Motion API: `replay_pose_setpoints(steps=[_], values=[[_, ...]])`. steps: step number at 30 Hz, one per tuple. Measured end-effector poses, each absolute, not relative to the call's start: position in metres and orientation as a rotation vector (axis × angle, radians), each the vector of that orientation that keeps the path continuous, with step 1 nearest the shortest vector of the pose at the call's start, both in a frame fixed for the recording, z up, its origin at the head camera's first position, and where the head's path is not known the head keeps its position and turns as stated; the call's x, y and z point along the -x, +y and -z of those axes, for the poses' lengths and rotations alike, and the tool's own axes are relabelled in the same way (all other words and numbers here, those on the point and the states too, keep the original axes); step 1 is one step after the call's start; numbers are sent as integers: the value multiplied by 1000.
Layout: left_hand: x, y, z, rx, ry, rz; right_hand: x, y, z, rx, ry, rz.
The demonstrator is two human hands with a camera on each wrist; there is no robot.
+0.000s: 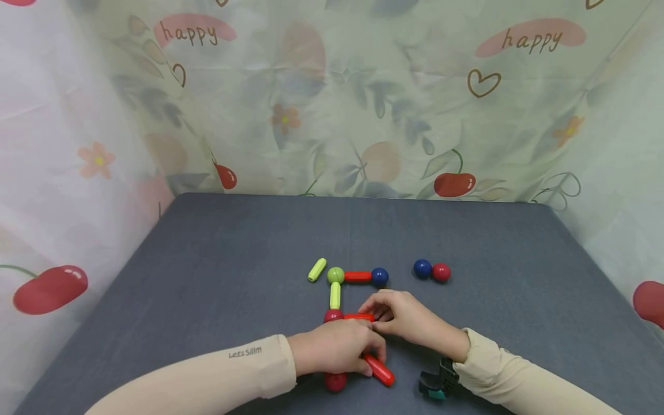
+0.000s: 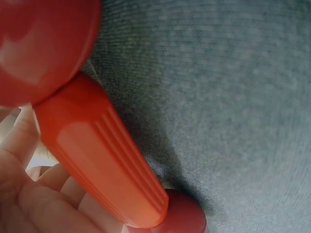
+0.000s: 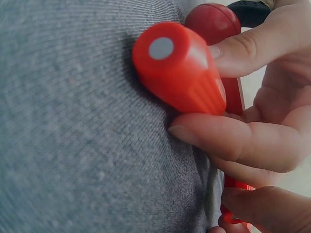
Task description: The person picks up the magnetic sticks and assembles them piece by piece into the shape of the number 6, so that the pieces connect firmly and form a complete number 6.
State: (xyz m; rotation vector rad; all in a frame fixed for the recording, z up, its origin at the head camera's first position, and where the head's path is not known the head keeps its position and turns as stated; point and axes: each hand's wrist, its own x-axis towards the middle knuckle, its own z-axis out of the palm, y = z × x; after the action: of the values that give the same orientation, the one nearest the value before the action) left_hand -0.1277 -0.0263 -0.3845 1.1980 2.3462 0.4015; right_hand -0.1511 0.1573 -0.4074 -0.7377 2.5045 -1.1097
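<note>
Your left hand [image 1: 339, 346] pinches a smooth, ridged red rod [image 1: 381, 372] with a grey disc in its end. Your right hand [image 1: 407, 317] pinches a second red rod [image 1: 358, 316] beside a glossy red ball [image 1: 334, 315]. Both rods are well in from the side edges of the desk [image 1: 249, 242], over ribbed grey cloth. A broad span separates the lime ball [image 1: 336, 275] from the far edge, and more cloth stretches toward the far-left corner.

Red rods [image 1: 380, 371], dark-grey table [image 1: 233, 248], floral backdrop [image 1: 337, 121]
</note>
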Motion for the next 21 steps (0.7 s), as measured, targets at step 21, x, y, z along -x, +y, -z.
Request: replay_pose_setpoints(steps=[21], values=[[128,-39,365,-1070,2401,-608,152,158,406,787,2516,1110]])
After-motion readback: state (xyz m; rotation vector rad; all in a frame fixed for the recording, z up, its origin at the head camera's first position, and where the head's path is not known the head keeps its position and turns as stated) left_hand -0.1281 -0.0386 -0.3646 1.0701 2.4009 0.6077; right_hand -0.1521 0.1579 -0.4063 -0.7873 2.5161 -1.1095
